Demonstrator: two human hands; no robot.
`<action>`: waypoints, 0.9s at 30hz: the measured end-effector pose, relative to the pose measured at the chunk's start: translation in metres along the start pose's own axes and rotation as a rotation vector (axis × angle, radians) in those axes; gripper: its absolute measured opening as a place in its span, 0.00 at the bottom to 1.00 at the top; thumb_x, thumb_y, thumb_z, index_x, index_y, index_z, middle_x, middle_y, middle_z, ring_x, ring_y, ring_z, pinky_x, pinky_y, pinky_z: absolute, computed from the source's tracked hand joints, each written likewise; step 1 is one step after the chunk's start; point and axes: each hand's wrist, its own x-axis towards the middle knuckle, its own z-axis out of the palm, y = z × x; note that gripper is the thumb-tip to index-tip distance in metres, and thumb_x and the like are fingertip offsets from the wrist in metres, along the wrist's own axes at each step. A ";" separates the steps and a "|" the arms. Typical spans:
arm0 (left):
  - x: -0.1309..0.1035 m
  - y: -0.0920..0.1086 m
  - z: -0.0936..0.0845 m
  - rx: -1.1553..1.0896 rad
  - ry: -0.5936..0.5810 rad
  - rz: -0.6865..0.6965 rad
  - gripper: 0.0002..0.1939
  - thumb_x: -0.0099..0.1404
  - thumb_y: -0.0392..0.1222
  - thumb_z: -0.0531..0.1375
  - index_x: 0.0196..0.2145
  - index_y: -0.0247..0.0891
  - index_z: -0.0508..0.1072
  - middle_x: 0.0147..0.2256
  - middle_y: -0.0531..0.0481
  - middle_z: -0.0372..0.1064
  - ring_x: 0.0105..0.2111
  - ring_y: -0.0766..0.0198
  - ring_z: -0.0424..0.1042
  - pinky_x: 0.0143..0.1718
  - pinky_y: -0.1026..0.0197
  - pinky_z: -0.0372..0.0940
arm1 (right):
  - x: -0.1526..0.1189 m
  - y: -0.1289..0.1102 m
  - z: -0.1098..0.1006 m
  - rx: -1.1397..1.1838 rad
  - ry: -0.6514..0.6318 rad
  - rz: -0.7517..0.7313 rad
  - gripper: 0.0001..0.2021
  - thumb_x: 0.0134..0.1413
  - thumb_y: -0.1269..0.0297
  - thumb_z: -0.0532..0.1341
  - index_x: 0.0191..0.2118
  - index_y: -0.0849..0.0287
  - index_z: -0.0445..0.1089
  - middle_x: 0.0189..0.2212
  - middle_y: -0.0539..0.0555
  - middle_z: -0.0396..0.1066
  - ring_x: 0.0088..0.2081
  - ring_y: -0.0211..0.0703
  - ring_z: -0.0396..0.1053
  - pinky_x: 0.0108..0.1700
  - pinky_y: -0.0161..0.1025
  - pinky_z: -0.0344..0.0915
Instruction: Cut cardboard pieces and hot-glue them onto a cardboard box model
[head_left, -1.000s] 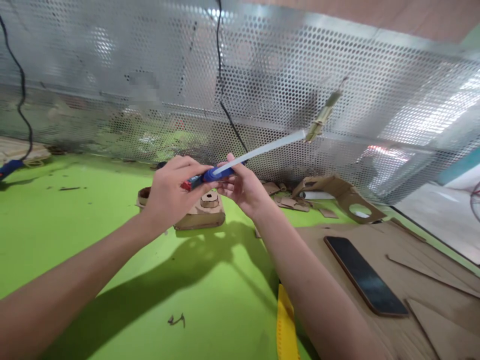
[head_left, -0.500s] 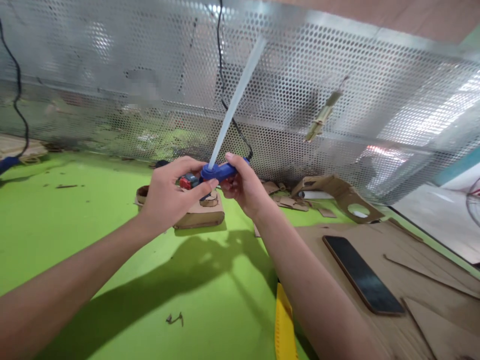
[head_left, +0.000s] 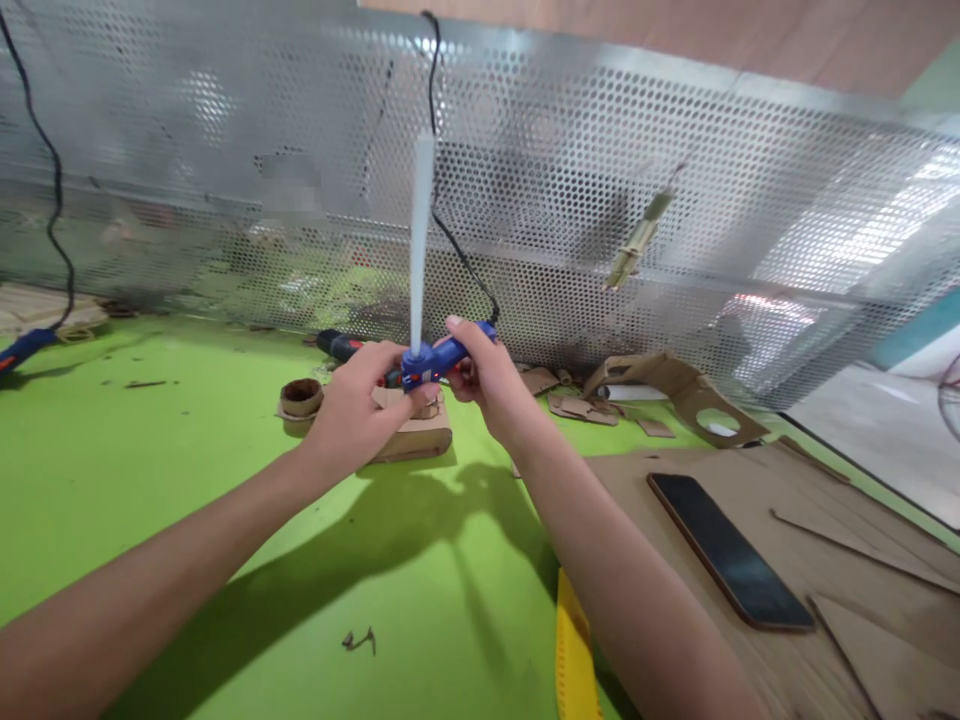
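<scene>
Between my hands is a blue hot glue gun (head_left: pixel 422 366), held above the green table (head_left: pixel 247 640). A long whitish glue stick (head_left: pixel 421 235) rises almost upright from its back end. My right hand (head_left: pixel 487 375) is closed round the handle, thumb on top, where a black cord runs up from the handle's end. My left hand (head_left: pixel 365 398) pinches the gun's body between thumb and fingers. Behind and below my hands lies a cardboard piece (head_left: pixel 412 440), partly covered by my left hand. A small cardboard ring (head_left: pixel 301 397) stands left of it.
A phone (head_left: pixel 727 550) rests on a cardboard sheet (head_left: pixel 630 475) at right. A yellow ruler-like strip (head_left: pixel 574 650) lies by my right forearm. Perforated metal mesh (head_left: pixel 540 200) stands behind the table. Another blue tool (head_left: pixel 26 348) with a cord lies far left; cardboard scraps (head_left: pixel 581 408) lie behind.
The glue stick has swung from leaning right to nearly upright as the glue gun tilted. Both hands stay on the gun, slightly lower in view. The cardboard ring now shows more fully.
</scene>
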 end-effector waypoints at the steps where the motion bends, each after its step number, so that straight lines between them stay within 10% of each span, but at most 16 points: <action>1: 0.000 0.001 -0.001 0.016 0.014 -0.006 0.10 0.71 0.49 0.68 0.44 0.41 0.77 0.38 0.50 0.77 0.38 0.55 0.74 0.42 0.54 0.68 | -0.002 0.000 0.002 -0.029 -0.018 -0.015 0.24 0.54 0.41 0.74 0.30 0.54 0.66 0.18 0.45 0.60 0.19 0.34 0.55 0.20 0.34 0.48; 27: -0.020 0.017 -0.004 -0.032 0.016 0.210 0.16 0.71 0.55 0.70 0.37 0.43 0.73 0.34 0.49 0.77 0.34 0.54 0.73 0.38 0.51 0.63 | -0.041 -0.016 0.002 -0.226 -0.126 0.022 0.20 0.57 0.43 0.67 0.30 0.58 0.75 0.17 0.45 0.59 0.18 0.33 0.49 0.20 0.35 0.42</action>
